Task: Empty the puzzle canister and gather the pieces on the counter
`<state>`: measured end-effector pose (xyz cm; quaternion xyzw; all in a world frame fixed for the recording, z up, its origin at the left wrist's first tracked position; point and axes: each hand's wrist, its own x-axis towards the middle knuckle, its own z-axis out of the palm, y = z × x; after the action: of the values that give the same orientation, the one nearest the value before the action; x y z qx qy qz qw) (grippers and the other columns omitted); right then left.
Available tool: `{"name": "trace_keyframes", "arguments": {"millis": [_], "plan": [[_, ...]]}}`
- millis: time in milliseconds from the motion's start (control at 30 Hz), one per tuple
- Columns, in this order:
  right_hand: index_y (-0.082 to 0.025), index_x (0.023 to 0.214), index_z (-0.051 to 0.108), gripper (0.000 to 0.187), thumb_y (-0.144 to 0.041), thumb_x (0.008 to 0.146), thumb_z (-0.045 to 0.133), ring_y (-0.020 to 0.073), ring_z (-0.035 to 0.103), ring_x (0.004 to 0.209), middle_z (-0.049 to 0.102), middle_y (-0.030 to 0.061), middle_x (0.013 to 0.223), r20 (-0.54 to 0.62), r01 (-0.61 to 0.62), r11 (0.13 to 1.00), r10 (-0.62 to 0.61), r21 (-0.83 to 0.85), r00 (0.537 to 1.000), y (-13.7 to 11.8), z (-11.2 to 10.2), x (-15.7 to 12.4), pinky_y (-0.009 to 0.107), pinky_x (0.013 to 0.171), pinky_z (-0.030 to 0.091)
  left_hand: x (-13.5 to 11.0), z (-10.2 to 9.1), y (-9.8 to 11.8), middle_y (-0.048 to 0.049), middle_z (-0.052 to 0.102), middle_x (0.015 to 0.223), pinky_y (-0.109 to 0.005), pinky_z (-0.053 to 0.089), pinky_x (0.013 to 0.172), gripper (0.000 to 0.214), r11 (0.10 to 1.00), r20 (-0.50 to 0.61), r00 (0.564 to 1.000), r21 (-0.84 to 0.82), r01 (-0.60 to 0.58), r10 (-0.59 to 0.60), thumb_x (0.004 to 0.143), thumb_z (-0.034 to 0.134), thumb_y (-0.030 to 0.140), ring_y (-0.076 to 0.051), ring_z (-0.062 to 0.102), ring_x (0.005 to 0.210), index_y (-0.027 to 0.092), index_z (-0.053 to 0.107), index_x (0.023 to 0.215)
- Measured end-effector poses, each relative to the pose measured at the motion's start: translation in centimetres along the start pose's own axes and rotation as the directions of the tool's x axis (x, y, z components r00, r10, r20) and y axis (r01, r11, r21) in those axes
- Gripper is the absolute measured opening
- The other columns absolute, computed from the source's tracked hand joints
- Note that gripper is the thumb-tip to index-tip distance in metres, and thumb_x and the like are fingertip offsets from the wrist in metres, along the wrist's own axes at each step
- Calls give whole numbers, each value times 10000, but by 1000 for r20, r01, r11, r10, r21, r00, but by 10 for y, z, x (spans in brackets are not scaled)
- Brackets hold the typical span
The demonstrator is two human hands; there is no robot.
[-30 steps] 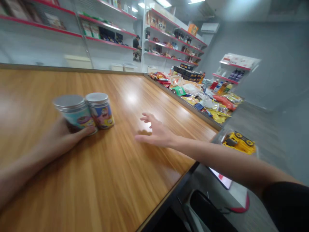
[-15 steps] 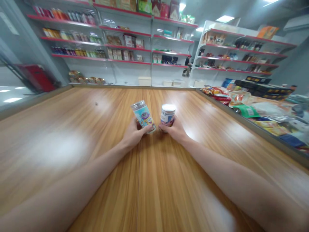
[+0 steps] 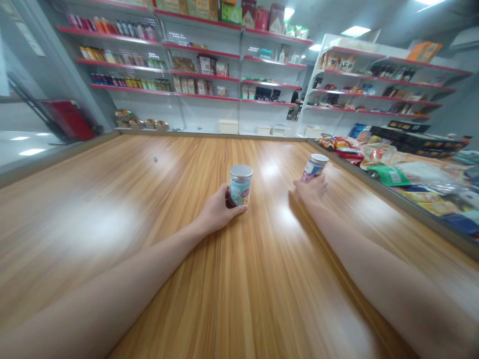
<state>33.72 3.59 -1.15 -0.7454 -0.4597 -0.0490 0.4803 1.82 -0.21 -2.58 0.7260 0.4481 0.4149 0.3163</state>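
Near the middle of the wooden table [image 3: 179,199], a jar with a silver lid and a light-blue printed label [image 3: 240,187] stands upright. My left hand [image 3: 220,209] is wrapped round its left side and front, with the thumb low on the label. Farther right, my right hand [image 3: 312,189] grips a second silver-lidded jar with a blue and purple label [image 3: 313,167]. That jar tilts to the right and seems raised off the tabletop. The hand covers its lower part.
Packaged snacks [image 3: 389,174] and black boxes [image 3: 419,137] lie beyond the table's right edge. Stocked shelves [image 3: 204,75] line the back wall. A red object [image 3: 69,119] stands at left, a person [image 3: 295,102] far back. A tiny dark bit [image 3: 155,159] lies on the tabletop.
My right hand has carried its jar to the right, away from the other. The left jar has gone from tilted to upright and shifted slightly right, with my left hand still round it.
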Motion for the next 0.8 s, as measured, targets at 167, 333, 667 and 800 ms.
{"name": "trace_keyframes", "arguments": {"millis": [167,333,667,800], "plan": [[-8,1501,170,1028,-253,653,695,469,229,1441,255,346,1517,-136,55,998,-60,-43,989,-30,-7,-28,659,1158,183,0,-1,5,-46,709,948,-337,524,709,495,995,26,999,93,-28,25,715,799,477,-208,663,790,206,597,1077],[-162,1445,374,729,-403,819,660,358,387,1403,446,198,1483,181,537,766,-619,353,765,-68,-10,-80,575,1155,315,-1,-1,11,-56,728,906,-356,540,754,402,995,92,991,13,-97,95,665,833,332,-238,678,818,194,670,1006],[-247,1352,475,610,-405,824,737,264,661,1014,665,93,1167,425,241,699,-632,673,648,-68,-6,-91,433,876,546,-5,-6,19,-117,635,1229,-427,479,996,783,948,63,992,-306,-85,109,719,799,325,-249,618,1106,236,485,1430],[-280,1435,478,771,-391,744,803,318,614,1113,642,105,1223,381,510,651,-752,562,538,-67,-9,-85,506,989,480,-4,-9,24,-57,644,1098,-259,533,733,731,821,-86,996,-569,-45,-6,859,665,495,-165,645,906,248,360,1476]]}}
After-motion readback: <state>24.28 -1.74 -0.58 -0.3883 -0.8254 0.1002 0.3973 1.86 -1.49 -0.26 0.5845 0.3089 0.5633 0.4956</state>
